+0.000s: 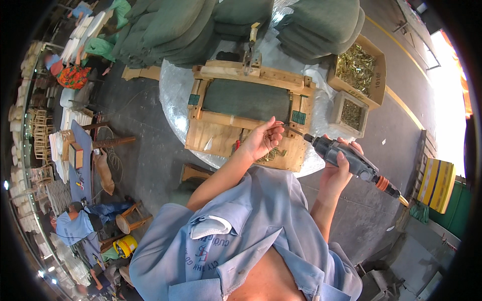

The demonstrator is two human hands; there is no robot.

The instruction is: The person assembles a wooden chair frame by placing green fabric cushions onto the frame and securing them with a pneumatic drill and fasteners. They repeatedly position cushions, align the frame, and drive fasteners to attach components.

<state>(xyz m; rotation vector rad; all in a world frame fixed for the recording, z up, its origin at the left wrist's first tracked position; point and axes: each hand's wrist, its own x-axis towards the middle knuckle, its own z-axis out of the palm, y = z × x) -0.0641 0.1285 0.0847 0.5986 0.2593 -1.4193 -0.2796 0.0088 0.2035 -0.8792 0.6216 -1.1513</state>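
Here, at the far left of the scene, other people work among stacks of pale wooden frames (40, 140), well apart from the person wearing the camera. Nearer the middle, a round table wrapped in clear plastic sheeting (173, 98) carries an upturned pale wooden chair frame with a dark green upholstered seat panel (246, 99). Green cushions (173, 27) are piled on the far side of the table.

The left hand (261, 140) rests over the near rail of the frame; its thumb and forefinger are pressed together at the tip of the tool's bit, seemingly pinching a small screw, though the screw itself is too small to make out. A few loose brass-coloured fasteners (272, 154) lie on the wood just beside that hand.

To the right, the right hand (337, 170) is wrapped tightly around a grey pneumatic screwdriver with an orange hose fitting (351, 161), its bit pointing left toward the pinching fingers. Beyond it, on the far right edge of the table, stand a cardboard box of brass-coloured hardware (357, 70) and a smaller box of dark screws (351, 114).

The likeliest risk is that the bit slips off the fastener while the fingertips sit so close, nicking them or marring the rail; a tilted screw could also drive crooked or split the wood.
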